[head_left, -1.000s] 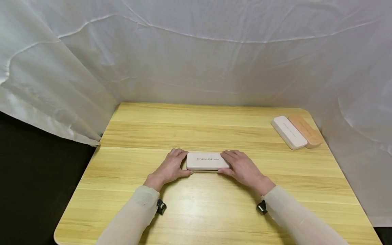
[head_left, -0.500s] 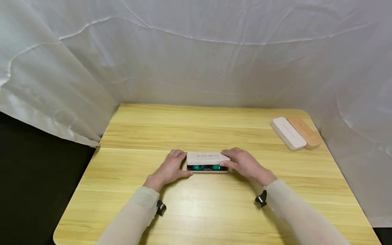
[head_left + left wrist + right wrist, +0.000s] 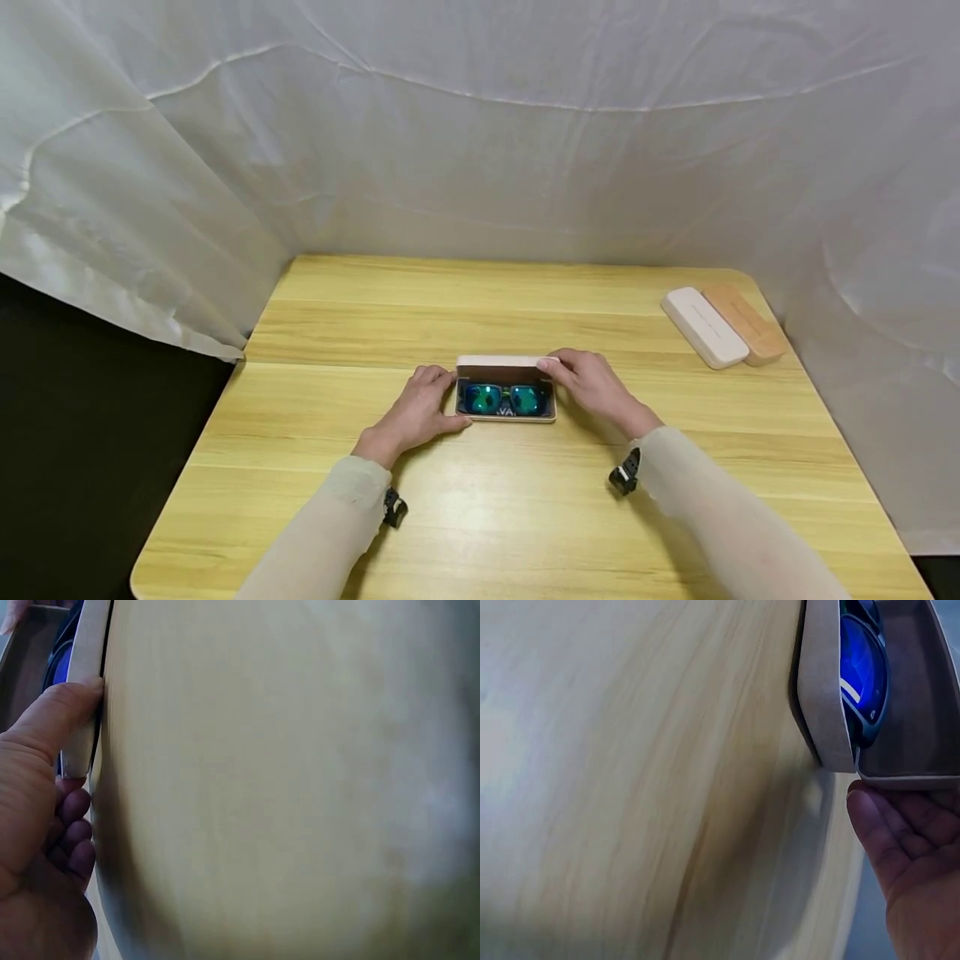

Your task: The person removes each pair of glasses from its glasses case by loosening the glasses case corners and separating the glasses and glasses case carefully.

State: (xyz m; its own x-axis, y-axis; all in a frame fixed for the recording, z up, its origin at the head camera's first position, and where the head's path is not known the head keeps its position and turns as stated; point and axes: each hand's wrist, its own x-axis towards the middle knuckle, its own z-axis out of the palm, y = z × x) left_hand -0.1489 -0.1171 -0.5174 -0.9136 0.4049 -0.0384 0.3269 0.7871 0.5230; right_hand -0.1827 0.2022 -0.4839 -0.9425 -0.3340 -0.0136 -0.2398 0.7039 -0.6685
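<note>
A pale glasses case [image 3: 497, 362] lies on the table in front of me, its lid raised at the back. Sunglasses [image 3: 483, 400] with blue-green mirrored lenses rest inside it over a dark cloth with white letters. My left hand [image 3: 415, 408] grips the case's left end; the left wrist view has its thumb on the front wall [image 3: 88, 645] and the fingers at the end. At the opposite end, my right hand [image 3: 597, 387] holds the lid's right corner by thumb and fingers. The right wrist view has those fingers against the lid's end, beside the brown lining [image 3: 915, 697].
Toward the back right of the wooden table [image 3: 480, 508] lie a closed white case [image 3: 705, 327] and an orange case [image 3: 746, 323], side by side. White curtains [image 3: 480, 167] hang behind the table and at both sides.
The case was closed a second ago. My right hand has lifted the lid up and back, uncovering the sunglasses. My left hand has stayed at the left end.
</note>
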